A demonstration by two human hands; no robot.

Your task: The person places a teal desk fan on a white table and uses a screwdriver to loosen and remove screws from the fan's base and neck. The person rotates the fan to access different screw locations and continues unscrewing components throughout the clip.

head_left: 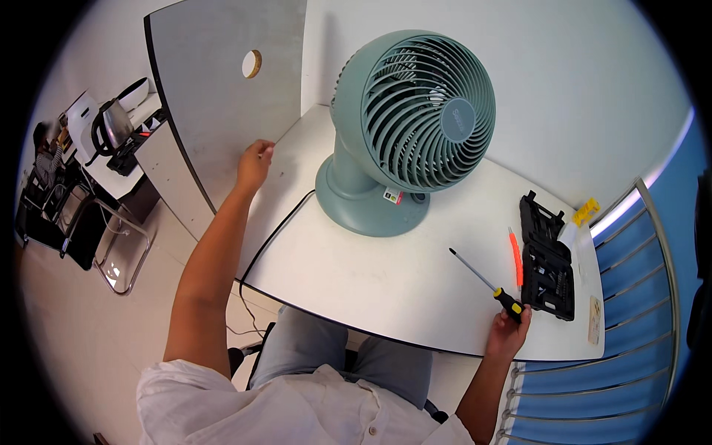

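Live at the white table (356,285): green fan (411,133) upright, far-centre, base flat on the top, grille facing near-right. R hand (508,335), near-right, has fingers closed round the handle of a screwdriver (509,303), shaft aimed far-left, tip apart from the fan. L hand (254,169), out left by the grey panel (215,93), is half-curled, nothing visible in it; can't tell if fingertips touch.

Step, I'd judge: driver at the ready, not on any screw. Next move prob. calls for L hand steadying the fan, driver turned tip-first to it.

Room check: bare tabletop between driver & fan, so OK there. Tight spots: panel on L, wall (534,93) behind fan, open black tool case (547,259) + orange-handled tool (517,258) just beyond R hand. Cord (275,233) drops over near-left edge, poss. snag. R wrist's about at the near edge, so watch drops.
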